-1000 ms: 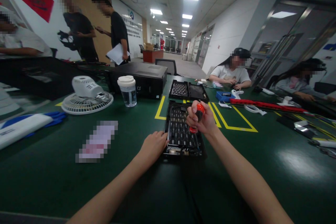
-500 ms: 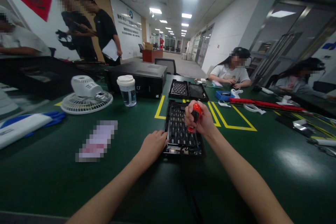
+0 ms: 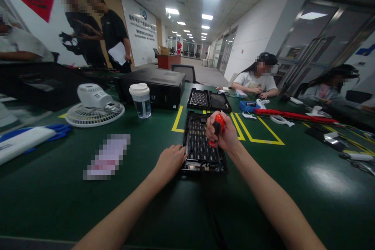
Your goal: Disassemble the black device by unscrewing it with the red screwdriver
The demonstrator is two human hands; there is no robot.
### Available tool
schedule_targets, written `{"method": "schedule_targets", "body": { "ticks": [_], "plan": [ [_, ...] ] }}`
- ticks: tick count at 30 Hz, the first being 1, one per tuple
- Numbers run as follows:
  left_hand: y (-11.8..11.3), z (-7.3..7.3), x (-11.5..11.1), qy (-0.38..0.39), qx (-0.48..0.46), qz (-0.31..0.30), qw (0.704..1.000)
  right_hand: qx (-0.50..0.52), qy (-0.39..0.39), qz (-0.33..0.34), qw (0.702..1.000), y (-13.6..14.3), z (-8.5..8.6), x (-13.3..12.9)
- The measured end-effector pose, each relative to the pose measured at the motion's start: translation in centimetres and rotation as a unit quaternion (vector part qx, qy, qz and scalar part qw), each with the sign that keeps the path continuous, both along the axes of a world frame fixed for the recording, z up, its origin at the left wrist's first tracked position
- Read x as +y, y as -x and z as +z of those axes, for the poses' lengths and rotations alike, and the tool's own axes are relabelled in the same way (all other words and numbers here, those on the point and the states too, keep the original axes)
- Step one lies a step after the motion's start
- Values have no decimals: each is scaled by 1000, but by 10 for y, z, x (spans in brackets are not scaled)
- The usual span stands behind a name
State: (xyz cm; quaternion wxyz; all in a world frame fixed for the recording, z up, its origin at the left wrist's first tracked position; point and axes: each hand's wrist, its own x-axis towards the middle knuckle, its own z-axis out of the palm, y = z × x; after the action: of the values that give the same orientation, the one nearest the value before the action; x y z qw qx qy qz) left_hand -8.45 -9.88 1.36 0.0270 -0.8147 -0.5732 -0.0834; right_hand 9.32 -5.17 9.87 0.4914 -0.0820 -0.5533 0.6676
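Observation:
In front of me on the green table lies an open black case (image 3: pixel 200 140) with rows of dark, rounded parts and some small components along its near end. My right hand (image 3: pixel 227 133) is closed around the red and black handle of a screwdriver (image 3: pixel 218 124), held upright over the right side of the case. Its tip is hidden behind the hand and handle. At the case's left edge, my left hand (image 3: pixel 171 160) has its fingers curled against the rim, gripping it.
Beyond lies a second open black case (image 3: pixel 199 98). To the left are a lidded cup (image 3: pixel 141 100), a white fan (image 3: pixel 95 105) and a black computer tower (image 3: pixel 152 86). A blue tray (image 3: pixel 249 106) and red strip (image 3: pixel 281 113) lie right. People sit across the table.
The whole view has shifted slightly. Both hands keep their places at the case, and the screwdriver stays in my right hand.

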Motion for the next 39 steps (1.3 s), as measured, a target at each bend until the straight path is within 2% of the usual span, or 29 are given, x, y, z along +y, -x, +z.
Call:
{"method": "schedule_targets", "body": {
  "ticks": [13, 24, 39],
  "plan": [
    [-1, 0, 1, 12, 8, 5, 1000, 1, 2, -75, 997, 5, 0, -5],
    [0, -3, 1, -13, 9, -4, 1000, -4, -9, -152, 988, 9, 1, -14],
    [1, -4, 1, -13, 9, -9, 1000, 1, -15, -251, 968, 15, -3, -18]
  ]
}}
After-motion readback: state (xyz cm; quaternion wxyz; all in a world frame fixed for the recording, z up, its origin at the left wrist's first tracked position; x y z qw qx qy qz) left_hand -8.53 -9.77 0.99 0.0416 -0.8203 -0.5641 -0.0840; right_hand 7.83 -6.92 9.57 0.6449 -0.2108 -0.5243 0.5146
